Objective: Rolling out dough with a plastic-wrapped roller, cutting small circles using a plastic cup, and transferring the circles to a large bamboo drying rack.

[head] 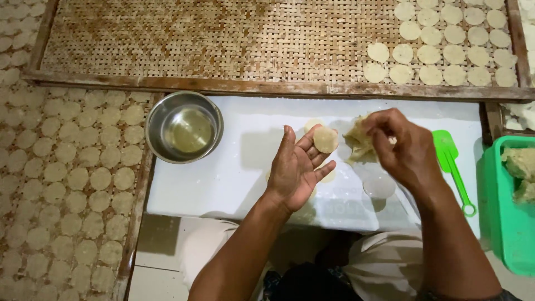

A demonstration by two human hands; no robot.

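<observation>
My left hand is spread palm-up over a white board, and a thin round dough disc lies on its fingertips. To its right, my right hand is curled around a lump of pale dough, pinching at it. A small clear round lid-like piece lies on the board below the right hand. More flat dough pieces rest on the board under and behind the left hand, partly hidden.
A steel bowl with a little liquid stands at the board's left end. Woven bamboo trays hold several round discs at the far right and on the left. A green spatula and green tub with dough sit right.
</observation>
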